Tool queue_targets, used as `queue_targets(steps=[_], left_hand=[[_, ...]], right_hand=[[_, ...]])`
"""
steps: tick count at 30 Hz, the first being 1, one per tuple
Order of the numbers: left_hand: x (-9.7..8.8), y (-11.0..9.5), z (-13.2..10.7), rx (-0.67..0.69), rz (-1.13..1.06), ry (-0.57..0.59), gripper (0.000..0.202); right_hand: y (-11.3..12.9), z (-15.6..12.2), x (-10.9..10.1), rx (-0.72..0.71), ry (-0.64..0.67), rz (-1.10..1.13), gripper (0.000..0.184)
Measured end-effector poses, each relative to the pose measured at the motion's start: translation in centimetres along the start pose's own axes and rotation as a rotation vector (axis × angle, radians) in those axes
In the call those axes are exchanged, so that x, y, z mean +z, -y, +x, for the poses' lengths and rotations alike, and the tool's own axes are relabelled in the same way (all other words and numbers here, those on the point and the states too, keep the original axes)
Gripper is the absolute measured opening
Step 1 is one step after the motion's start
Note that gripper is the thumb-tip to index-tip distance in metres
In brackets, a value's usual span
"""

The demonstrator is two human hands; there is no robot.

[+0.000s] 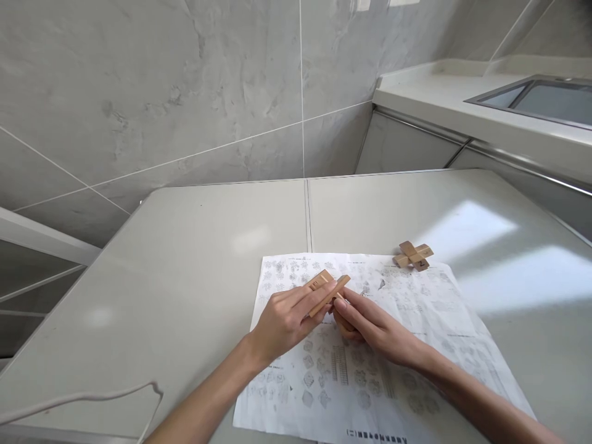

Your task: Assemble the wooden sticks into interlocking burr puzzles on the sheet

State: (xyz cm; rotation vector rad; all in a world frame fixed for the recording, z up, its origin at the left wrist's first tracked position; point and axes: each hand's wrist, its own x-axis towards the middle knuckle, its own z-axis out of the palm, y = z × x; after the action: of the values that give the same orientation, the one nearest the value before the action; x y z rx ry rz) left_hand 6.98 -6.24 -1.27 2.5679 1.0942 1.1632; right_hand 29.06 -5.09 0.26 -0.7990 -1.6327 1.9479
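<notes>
Both my hands meet over a printed paper sheet (370, 394) on the table. My left hand (291, 314) is closed around flat wooden puzzle pieces (319, 280), one marked with dark strokes and another lying slantwise across it. Opposite it, my right hand (374, 324) pinches the near side of the same wooden bundle, with a piece showing under its fingers. How the pieces fit together is partly hidden by my fingers. Beyond the right hand, a cross-shaped wooden burr puzzle (413, 256) sits at the sheet's far edge, with a dark mark on one arm.
The pale table (222, 246) has a seam running away from me. A white cable (92, 396) lies at the lower left. Behind stands a grey tiled wall (185, 80). At the right is a white counter (430, 92) with an inset sink (546, 102).
</notes>
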Motion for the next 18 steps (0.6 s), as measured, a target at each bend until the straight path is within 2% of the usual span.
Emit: queue_targets(steps=[8, 14, 18], left_hand=[[-0.42, -0.08, 0.05, 0.103, 0.118, -0.019, 0.057], [-0.5, -0.05, -0.07, 0.097, 0.168, -0.028, 0.065], [-0.48, 0.09, -0.12, 0.084, 0.186, -0.041, 0.064]], right_hand=[[0.26, 0.05, 0.04, 0.036, 0.003, -0.08, 0.041], [0.77, 0.07, -0.24, 0.066, 0.045, -0.09, 0.044], [0.87, 0.17, -0.52, 0.079, 0.059, -0.008, 0.044]])
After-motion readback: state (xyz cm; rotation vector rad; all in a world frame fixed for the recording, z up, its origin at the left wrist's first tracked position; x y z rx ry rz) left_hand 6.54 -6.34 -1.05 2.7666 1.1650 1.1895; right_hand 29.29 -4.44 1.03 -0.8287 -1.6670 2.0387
